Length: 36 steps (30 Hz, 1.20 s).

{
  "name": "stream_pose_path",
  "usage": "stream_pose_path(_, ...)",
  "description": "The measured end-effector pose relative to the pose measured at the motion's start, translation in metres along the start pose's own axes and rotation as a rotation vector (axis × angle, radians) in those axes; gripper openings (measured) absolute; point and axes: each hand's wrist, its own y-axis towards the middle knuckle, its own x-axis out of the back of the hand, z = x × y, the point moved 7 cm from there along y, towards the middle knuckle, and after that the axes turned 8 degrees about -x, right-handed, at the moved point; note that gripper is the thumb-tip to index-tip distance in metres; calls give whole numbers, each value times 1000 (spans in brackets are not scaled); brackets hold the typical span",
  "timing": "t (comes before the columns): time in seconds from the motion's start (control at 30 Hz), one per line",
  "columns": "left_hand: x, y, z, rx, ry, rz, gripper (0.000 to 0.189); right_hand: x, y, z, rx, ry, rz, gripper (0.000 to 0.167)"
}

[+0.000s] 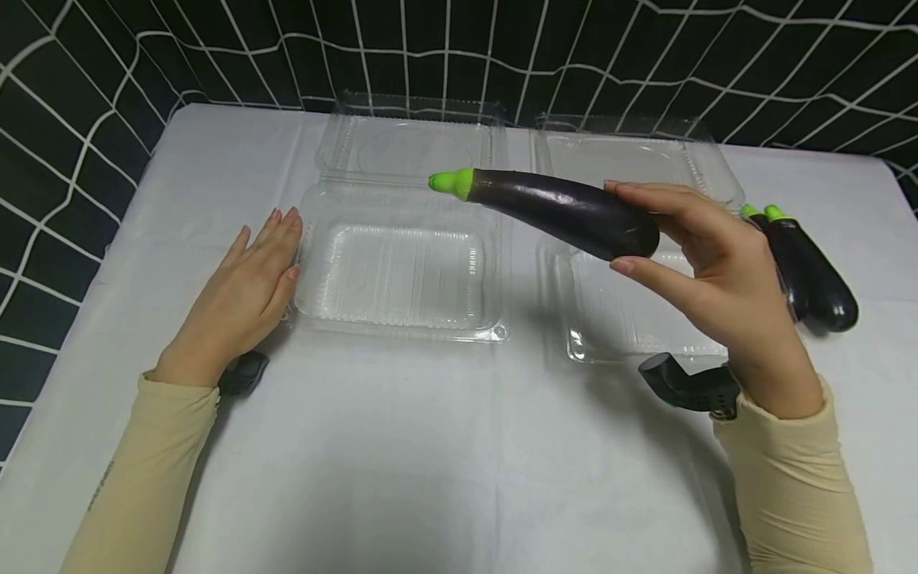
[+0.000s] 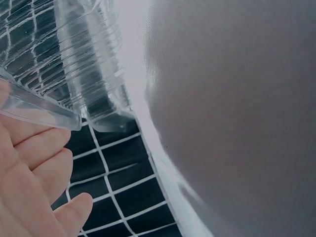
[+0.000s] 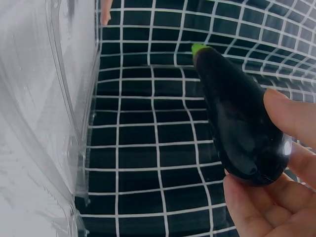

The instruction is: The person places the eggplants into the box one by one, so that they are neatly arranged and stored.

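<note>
A dark purple eggplant (image 1: pixel 566 209) with a bright green stem end is held by its thick end in my right hand (image 1: pixel 724 263), thumb below and fingers above. It hangs over the two clear plastic containers, its stem pointing left. In the right wrist view the eggplant (image 3: pixel 242 118) fills the grasp between thumb and fingers. My left hand (image 1: pixel 247 291) lies with straight fingers against the left edge of the left clear container (image 1: pixel 402 328). The left wrist view has the fingers (image 2: pixel 49 153) right at that container's rim (image 2: pixel 44 111).
The right clear container (image 1: pixel 631 343) stands partly behind my right hand. Both containers have their lids raised toward the back. Two more eggplants (image 1: pixel 817 275) lie at the right on the white-covered table (image 1: pixel 430 462). A black wall with white grid lines (image 1: pixel 445 48) rises behind.
</note>
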Motion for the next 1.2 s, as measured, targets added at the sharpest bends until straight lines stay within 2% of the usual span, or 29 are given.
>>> stream_pose_path(0.37, -1, -1, 1, 1, -2, 5, 50, -19, 3, -2, -1, -23, 66, 49)
stream_pose_path(0.8, -2, -1, 1, -1, 0, 11, 51, -37, 1, -7, 19, -214, 72, 61)
stream_pose_path(1.07, -1, -2, 2, 4, 6, 14, 51, -53, 0, -9, 90, -227, 131, 59)
stream_pose_path(1.2, -1, -2, 2, 4, 6, 14, 51, -61, -1, -11, 87, -265, 172, 59)
